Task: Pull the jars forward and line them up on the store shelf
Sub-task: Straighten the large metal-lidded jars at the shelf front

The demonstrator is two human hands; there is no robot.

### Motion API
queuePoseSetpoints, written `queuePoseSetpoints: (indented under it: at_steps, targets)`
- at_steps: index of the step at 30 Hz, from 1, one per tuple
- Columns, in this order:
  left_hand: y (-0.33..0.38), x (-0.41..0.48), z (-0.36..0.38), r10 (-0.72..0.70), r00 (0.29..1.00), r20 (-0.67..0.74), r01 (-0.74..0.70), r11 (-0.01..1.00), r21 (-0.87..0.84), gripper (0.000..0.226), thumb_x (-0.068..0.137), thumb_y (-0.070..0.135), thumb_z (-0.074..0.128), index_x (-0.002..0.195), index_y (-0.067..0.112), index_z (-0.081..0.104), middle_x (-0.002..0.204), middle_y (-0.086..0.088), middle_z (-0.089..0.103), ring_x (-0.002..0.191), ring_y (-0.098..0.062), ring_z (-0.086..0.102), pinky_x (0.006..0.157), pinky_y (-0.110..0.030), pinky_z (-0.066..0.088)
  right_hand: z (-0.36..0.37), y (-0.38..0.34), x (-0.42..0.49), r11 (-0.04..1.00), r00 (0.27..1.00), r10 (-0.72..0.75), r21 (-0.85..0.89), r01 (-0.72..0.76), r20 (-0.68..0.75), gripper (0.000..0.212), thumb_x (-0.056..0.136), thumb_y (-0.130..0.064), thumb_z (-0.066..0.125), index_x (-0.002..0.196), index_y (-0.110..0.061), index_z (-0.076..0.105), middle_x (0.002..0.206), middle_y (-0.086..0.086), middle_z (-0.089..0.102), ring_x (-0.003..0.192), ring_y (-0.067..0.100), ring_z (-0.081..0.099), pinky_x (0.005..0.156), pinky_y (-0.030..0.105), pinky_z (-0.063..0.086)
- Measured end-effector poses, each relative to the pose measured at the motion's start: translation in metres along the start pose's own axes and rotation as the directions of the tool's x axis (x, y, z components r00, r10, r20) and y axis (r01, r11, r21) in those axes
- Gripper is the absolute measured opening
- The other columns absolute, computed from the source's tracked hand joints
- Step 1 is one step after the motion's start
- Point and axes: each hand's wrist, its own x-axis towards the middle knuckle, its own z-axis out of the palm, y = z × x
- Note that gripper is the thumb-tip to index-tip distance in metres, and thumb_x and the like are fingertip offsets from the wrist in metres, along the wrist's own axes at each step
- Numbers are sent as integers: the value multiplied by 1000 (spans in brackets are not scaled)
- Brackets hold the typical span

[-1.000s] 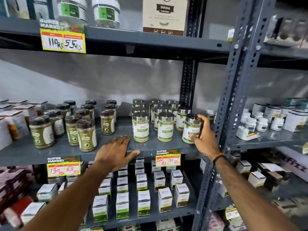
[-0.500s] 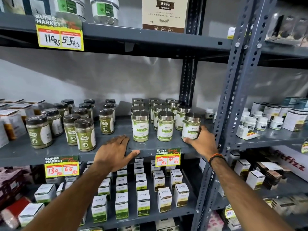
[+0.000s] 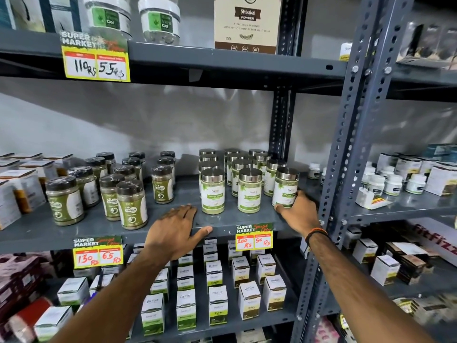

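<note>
Silver-lidded jars with white and green labels stand in rows on the grey middle shelf [image 3: 222, 222]. Three form the front line: the left one [image 3: 212, 191], the middle one [image 3: 249, 190] and the right one [image 3: 285, 188]. My right hand [image 3: 300, 214] wraps the base of the right front jar, which stands near the shelf's front. My left hand [image 3: 174, 230] rests flat on the shelf's front edge, fingers spread, holding nothing. More silver-lidded jars [image 3: 233, 160] stand behind.
Dark-lidded green jars [image 3: 132, 204] stand on the same shelf to the left. A perforated steel upright [image 3: 346, 169] rises just right of my right hand. Price tags [image 3: 254, 236] hang on the shelf edge. Small boxes [image 3: 217, 303] fill the shelf below, white bottles [image 3: 393, 184] the right bay.
My right hand has slid from the upper side of the right front jar down to its base, and the jar now stands lower and nearer the front. My left hand has stayed put.
</note>
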Motion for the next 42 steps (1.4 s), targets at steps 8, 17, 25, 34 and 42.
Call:
queuePoseSetpoints:
  at_steps: [8,17,25,34,42]
  targets:
    - [-1,1,2,-4,1000,4,4,1000,-4,99,89,87,9,155,17,36,160,-7,43,144,-25,43,116,-42,39,3,-1,-1,998,998,55,23,-54,-11,64,75,-34,88,126,-9,59,125,11,71,114,31,67,91,37,53]
    - [1,0,-1,-2,1000,-5,2,1000,-9,96,90,86,12,154,18,36,160,-6,44,144,-25,43,114,-42,40,3,-6,-1,992,992,123,37,-122,-19,68,71,-38,90,126,-11,61,123,9,73,112,29,68,92,40,56]
    - [1,0,-1,-5,1000,-2,5,1000,-18,97,89,86,13,153,18,37,159,-7,45,144,-25,43,114,-43,40,3,-9,0,991,991,134,17,-134,2,59,72,-34,89,122,-13,66,120,9,74,108,28,70,88,36,55]
    - [9,-11,-24,25,998,56,-17,991,-132,91,92,81,28,157,17,26,165,-9,34,149,-28,33,117,-50,36,-4,-18,-36,987,990,87,143,-70,-113,74,76,-23,89,137,-2,54,131,13,69,118,31,66,91,31,48]
    - [0,-28,-107,122,965,-232,-136,990,-44,90,98,76,24,162,13,16,169,-12,20,155,-27,18,122,-40,7,-8,-86,-93,948,933,-257,122,294,-251,65,86,-31,80,141,-12,50,138,6,63,118,24,63,97,49,55]
